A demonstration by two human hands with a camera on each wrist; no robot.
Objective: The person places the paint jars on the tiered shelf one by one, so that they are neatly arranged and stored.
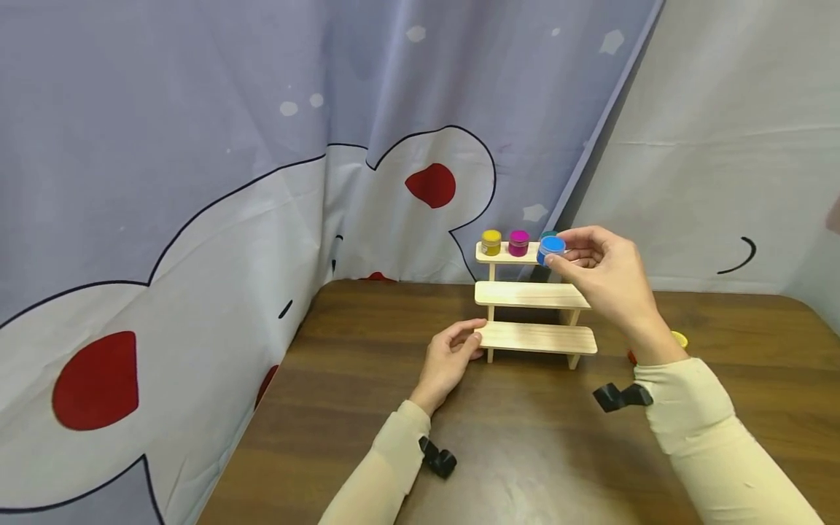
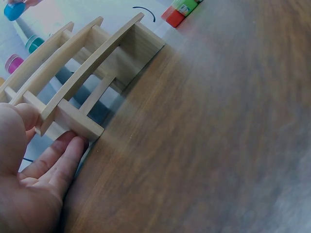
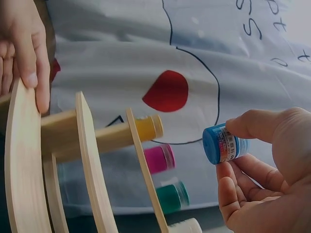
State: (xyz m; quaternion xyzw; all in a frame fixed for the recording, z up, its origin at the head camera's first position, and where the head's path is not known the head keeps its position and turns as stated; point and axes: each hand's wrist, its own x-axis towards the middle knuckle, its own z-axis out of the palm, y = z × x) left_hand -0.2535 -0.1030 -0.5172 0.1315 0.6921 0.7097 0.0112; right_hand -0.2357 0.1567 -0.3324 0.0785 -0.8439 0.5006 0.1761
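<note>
A small blue paint jar (image 1: 550, 251) is pinched between the thumb and fingers of my right hand (image 1: 607, 273), held up in front of the top shelf. The three-tier wooden display rack (image 1: 533, 294) stands on the table. My left hand (image 1: 449, 361) grips the left end of its lowest shelf. Along the top shelf are a yellow jar (image 1: 491, 243), a magenta jar (image 1: 518, 243) and a green jar (image 3: 173, 196). A whitish jar (image 3: 187, 226) shows partly at the lower edge of the right wrist view. In the head view the blue jar and right hand hide the shelf's right part.
On the table right of the rack, a yellow-topped jar (image 1: 679, 339) is partly hidden behind my right wrist. A red jar (image 2: 173, 17) and a green-labelled one (image 2: 185, 7) show in the left wrist view. A printed curtain (image 1: 407, 87) hangs behind the table (image 1: 367, 335).
</note>
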